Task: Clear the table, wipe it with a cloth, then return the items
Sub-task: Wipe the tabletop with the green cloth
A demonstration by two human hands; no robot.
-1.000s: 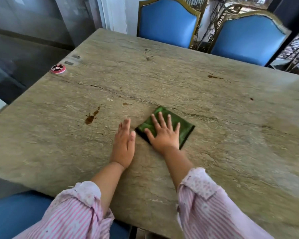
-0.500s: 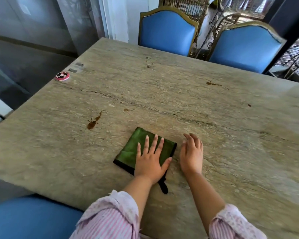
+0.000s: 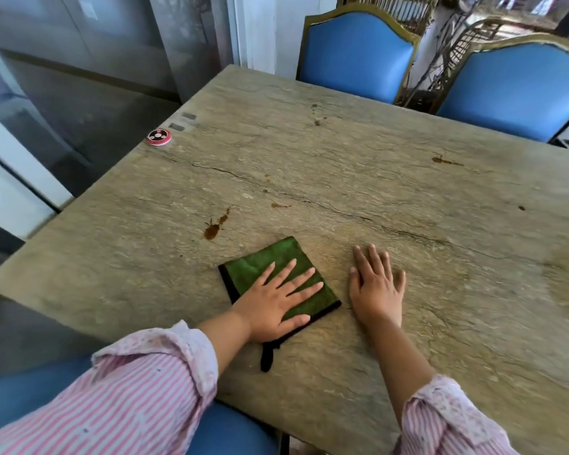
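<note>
We see the left hand (image 3: 276, 305) flat on the cloth (image 3: 270, 267), fingers (image 3: 304, 287) spread apart and pointing up-right, palm pressing down, nothing clasped; the cloth is a folded green square with black edging, lying on the table (image 3: 408, 198) close to the near edge, a black loop tab sticking out from under the wrist toward us. The right hand (image 3: 376, 287) lies flat on bare stone just beside the cloth, not touching it, fingers loosely apart, holding nothing. Both sleeves are pink-and-white striped, cuffs pushed back on the forearms. The tabletop is greenish-grey stone with a dark crack running diagonally across the middle. We note a brown stain (image 3: 215, 226) just beyond the cloth's far corner, apart from it, a smaller brown mark (image 3: 445, 161) toward the far right, and small specks (image 3: 316, 114) near the far edge. A round red and white call button (image 3: 158, 137) sits at the table's left edge, well apart from the hands, with two small grey tabs (image 3: 183, 121) just beyond it. Two blue chairs stand at the far side, one (image 3: 355, 49) centre and one (image 3: 513, 90) right, both with gold-coloured frames. A blue seat (image 3: 30, 385) shows under the left arm at the near edge
</note>
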